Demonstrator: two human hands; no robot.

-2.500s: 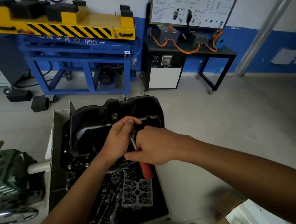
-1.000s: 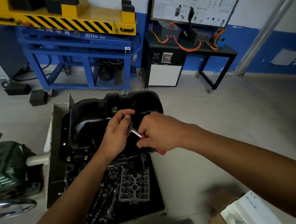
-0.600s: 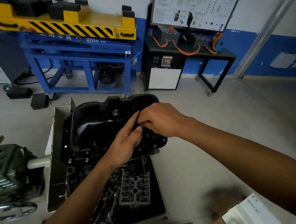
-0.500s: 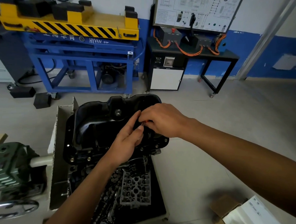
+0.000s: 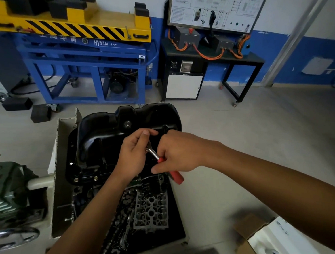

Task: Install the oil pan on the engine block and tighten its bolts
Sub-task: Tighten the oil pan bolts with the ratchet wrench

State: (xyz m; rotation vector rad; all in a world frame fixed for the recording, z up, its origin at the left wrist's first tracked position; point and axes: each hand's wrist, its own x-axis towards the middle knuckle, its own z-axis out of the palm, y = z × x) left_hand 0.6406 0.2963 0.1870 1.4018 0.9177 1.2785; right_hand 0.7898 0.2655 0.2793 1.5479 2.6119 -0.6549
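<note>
Gripping hand: your right hand (image 5: 180,152) curls round the red-handled ratchet (image 5: 160,159).
Left hand (image 5: 134,152): your fingers pinch its head (socket hidden).
Oil pan (image 5: 106,136): sits on the engine (image 5: 150,209), beneath both hands.

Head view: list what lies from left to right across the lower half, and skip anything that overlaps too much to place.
green machine → pale shaft → left hand → right hand → cardboard box

Right hand (image 5: 180,152) grips the red-handled ratchet (image 5: 164,165) over the black oil pan (image 5: 102,136); left hand (image 5: 132,156) curls round its metal head, above the engine block (image 5: 146,209)
</note>
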